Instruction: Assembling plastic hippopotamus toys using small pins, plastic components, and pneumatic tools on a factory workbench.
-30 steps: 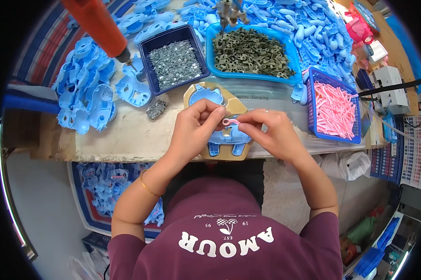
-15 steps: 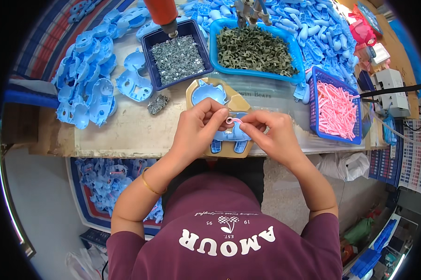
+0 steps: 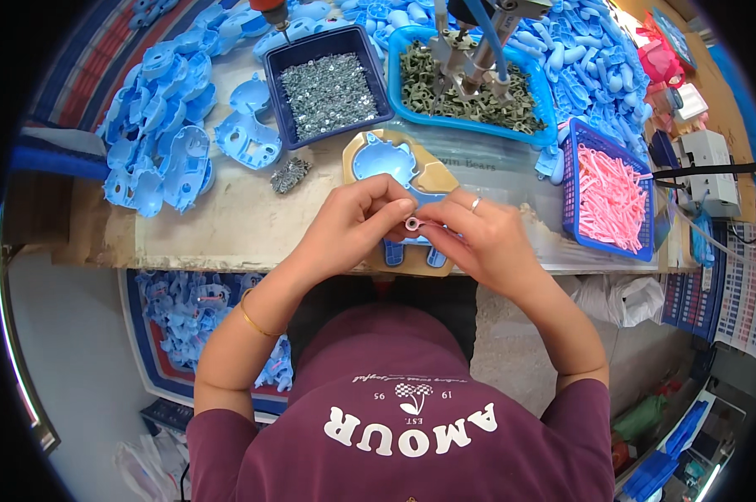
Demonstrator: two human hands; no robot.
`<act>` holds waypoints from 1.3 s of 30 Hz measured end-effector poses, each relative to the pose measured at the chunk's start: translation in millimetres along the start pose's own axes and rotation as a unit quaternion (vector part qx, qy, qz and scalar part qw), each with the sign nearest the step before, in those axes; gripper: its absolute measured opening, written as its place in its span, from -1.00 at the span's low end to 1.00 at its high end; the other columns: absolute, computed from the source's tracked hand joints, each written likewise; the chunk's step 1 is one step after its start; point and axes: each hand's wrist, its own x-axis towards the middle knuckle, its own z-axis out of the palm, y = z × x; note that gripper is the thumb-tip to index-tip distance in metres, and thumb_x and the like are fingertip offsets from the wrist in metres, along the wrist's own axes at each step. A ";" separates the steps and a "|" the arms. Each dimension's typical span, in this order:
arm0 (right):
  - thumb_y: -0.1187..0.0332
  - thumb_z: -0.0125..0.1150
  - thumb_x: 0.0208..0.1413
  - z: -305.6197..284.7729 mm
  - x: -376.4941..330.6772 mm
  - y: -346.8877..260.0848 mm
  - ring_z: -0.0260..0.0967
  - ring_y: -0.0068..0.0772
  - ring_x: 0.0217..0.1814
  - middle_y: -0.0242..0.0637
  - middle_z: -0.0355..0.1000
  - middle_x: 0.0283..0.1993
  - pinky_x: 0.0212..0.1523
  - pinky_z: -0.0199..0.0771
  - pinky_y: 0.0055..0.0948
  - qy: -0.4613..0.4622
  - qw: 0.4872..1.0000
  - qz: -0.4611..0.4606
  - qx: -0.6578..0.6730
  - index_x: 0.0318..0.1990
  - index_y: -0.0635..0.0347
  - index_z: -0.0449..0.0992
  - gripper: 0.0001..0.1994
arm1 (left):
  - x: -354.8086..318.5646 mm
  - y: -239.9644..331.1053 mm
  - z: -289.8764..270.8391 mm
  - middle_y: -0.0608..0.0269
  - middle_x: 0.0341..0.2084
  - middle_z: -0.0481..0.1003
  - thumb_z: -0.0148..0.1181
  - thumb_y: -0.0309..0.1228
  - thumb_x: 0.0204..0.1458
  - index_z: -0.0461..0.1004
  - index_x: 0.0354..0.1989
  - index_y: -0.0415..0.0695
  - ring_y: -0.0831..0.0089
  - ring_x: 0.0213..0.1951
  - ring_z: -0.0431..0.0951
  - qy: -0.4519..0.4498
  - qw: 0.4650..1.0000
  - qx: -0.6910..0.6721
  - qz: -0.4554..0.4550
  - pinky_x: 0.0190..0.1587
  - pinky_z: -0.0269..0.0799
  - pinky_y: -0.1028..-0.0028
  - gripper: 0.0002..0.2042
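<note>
My left hand and my right hand meet over the front of the workbench, fingertips pinched together. Between them is a small pink plastic strip with a ring end; most of its length is covered by my fingers. Both hands grip it, the left at the ring and the right just beside it. Beneath them lies a tan holding block with a light-blue animal-shaped plastic shell set in it, hollow side up. My hands hide the shell's middle.
A navy basket of small screws and a blue tray of olive-green clips stand behind. Blue shells pile up at left. At right is a basket of pink strips. An orange-red power screwdriver and metal tooling hang overhead.
My right fingers have closed in toward the left ones, covering more of the pink strip. The view has shifted slightly, and the overhead tooling appears lower while the screwdriver sits farther up and left.
</note>
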 end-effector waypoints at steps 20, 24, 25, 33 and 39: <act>0.36 0.30 0.06 33.6 29.3 14.3 0.51 -0.08 -0.25 -0.26 0.50 -0.33 -0.28 0.50 -0.16 -0.107 0.986 0.003 -0.127 -0.33 0.14 0.63 -0.91 | -24.0 -9.0 -19.1 0.21 -0.26 0.62 0.31 -0.44 0.07 0.63 -0.14 -0.14 0.20 -0.16 0.57 0.130 0.811 0.497 0.281 -0.11 0.52 0.30 -0.81; 0.37 0.31 0.05 33.8 28.0 19.8 0.50 -0.07 -0.20 -0.25 0.48 -0.30 -0.24 0.50 -0.14 -0.121 0.987 -0.019 -0.108 -0.28 0.15 0.62 -0.89 | -28.8 -23.8 -16.7 0.22 0.07 0.50 0.33 -0.33 0.03 0.58 0.00 -0.05 0.10 0.18 0.41 0.028 0.767 0.571 0.292 0.25 0.35 0.12 -0.67; 0.37 0.32 0.04 32.6 24.0 18.8 0.50 -0.08 -0.18 -0.25 0.48 -0.28 -0.23 0.51 -0.15 -0.103 0.990 -0.015 -0.093 -0.26 0.15 0.61 -0.88 | -28.6 -24.9 -16.1 0.22 0.13 0.46 0.32 -0.30 0.04 0.57 0.03 -0.03 0.10 0.22 0.37 0.015 0.758 0.586 0.285 0.32 0.29 0.09 -0.65; 0.40 0.37 -0.02 12.0 -9.3 19.3 0.47 -0.18 -0.16 -0.30 0.43 -0.27 -0.23 0.50 -0.22 -0.013 0.990 0.061 -0.124 -0.30 0.13 0.56 -0.86 | -29.4 -25.9 -13.7 0.24 0.13 0.45 0.32 -0.26 0.05 0.55 0.03 -0.02 0.09 0.27 0.34 0.016 0.774 0.577 0.262 0.39 0.17 0.01 -0.65; 0.41 0.36 -0.02 16.1 -12.4 25.5 0.48 -0.18 -0.20 -0.31 0.43 -0.29 -0.25 0.50 -0.24 0.024 0.992 0.051 -0.109 -0.33 0.13 0.55 -0.88 | -26.4 -24.3 -9.2 0.20 0.06 0.47 0.33 -0.23 0.06 0.58 -0.03 -0.07 0.12 0.25 0.35 0.029 0.769 0.580 0.267 0.39 0.16 0.04 -0.67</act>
